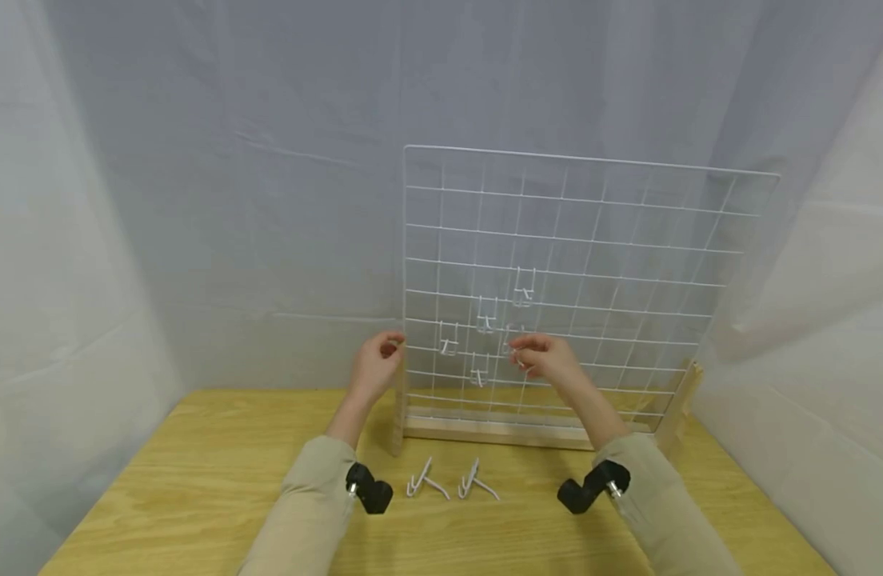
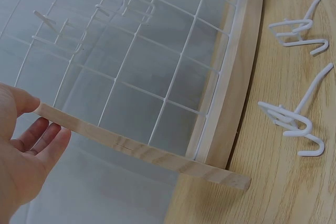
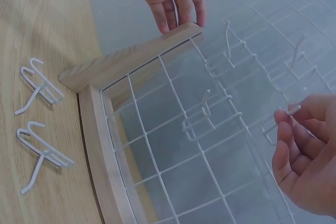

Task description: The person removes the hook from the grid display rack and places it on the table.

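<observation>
A white wire grid panel [image 1: 578, 256] stands in a pale wooden frame [image 3: 105, 171]. My left hand [image 2: 31, 140] pinches the top end of the frame's left wooden post [image 2: 126, 144], thumb on one side and fingers on the other. At the grid's middle, my right hand [image 1: 549, 362] pinches a white wire hook [image 3: 295, 109] by its prong. Part of that hook is hidden behind the fingers. Several like hooks hang on the grid around it, among them one [image 1: 449, 346] at the left and a low one [image 1: 479, 376].
Two loose white hooks, a left one [image 1: 425, 480] and a right one [image 1: 476, 480], lie on the wooden table [image 1: 218, 480] in front of the frame. A grey curtain [image 1: 269, 200] hangs behind the grid, with white sheeting [image 1: 837, 360] at the right.
</observation>
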Demonstrator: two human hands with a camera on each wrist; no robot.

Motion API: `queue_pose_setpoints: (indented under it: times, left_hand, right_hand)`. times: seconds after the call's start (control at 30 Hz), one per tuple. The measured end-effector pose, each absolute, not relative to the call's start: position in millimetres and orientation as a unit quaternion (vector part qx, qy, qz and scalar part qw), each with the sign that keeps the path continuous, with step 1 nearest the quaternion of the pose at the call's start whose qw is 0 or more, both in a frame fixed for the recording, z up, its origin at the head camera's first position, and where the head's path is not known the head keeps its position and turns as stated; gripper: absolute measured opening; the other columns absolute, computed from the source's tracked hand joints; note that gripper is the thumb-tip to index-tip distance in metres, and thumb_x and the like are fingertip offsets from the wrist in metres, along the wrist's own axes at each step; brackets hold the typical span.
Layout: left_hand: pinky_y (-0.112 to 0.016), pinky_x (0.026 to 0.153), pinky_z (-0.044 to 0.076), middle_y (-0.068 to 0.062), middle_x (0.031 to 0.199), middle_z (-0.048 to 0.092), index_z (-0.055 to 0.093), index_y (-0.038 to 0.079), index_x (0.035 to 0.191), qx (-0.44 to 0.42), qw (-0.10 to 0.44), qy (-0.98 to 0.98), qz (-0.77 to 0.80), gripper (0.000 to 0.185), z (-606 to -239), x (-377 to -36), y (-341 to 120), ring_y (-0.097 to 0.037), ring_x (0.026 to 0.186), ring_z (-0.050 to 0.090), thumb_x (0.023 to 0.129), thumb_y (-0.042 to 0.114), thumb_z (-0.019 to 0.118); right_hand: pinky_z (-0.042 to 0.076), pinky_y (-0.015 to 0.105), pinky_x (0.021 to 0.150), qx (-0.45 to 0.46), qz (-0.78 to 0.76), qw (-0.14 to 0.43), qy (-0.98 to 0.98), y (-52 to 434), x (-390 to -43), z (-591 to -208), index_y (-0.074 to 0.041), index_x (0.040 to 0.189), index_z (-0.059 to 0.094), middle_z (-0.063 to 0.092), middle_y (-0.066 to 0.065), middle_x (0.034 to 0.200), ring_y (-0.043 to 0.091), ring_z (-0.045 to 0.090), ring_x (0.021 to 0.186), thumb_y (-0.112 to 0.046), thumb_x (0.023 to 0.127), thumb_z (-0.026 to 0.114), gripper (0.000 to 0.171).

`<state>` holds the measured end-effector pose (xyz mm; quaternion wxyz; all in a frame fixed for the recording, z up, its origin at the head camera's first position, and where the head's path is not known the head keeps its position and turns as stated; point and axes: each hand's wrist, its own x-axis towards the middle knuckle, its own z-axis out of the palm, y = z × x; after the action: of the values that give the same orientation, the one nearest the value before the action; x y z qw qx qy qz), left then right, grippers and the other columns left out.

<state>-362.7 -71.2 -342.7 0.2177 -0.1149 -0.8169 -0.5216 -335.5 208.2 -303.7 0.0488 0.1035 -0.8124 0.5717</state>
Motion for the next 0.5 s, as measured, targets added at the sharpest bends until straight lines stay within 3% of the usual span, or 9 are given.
queue_pose_setpoints:
  times: [0.13,0.3,0.5]
  left_hand:
    - [-0.045,0.080,0.045,-0.019,0.091,0.061,0.063,-0.002,0.106,-0.113,0.218,-0.819,-0.519,0.022,-343.1,-363.2,-71.7,-0.033,0.089,0.058,0.085,0.003,0.057]
    - [-0.045,0.080,0.045,-0.018,0.092,0.061,0.063,-0.001,0.107,-0.109,0.210,-0.822,-0.519,0.022,-341.8,-362.1,-71.9,-0.032,0.090,0.057,0.087,0.006,0.057]
    - [-0.046,0.080,0.045,-0.019,0.093,0.062,0.063,-0.001,0.107,-0.110,0.206,-0.821,-0.520,0.022,-340.5,-361.1,-72.4,-0.033,0.091,0.058,0.087,0.006,0.056]
  right_hand:
    - [0.049,0.026,0.064,0.116,0.562,0.049,-0.817,213.1,-331.6,-306.8,0.010,0.111,0.058,0.067,0.004,0.086,0.010,0.059,0.073,-0.002,0.086,0.056,0.028]
    - [0.048,0.035,0.068,0.152,0.532,0.041,-0.832,221.1,-325.2,-314.0,0.011,0.112,0.057,0.066,0.014,0.093,0.011,0.058,0.077,-0.003,0.088,0.055,0.028]
    - [0.048,0.031,0.067,0.173,0.521,0.023,-0.835,228.6,-318.1,-323.5,0.011,0.111,0.057,0.066,0.012,0.090,0.014,0.060,0.079,-0.003,0.088,0.057,0.027]
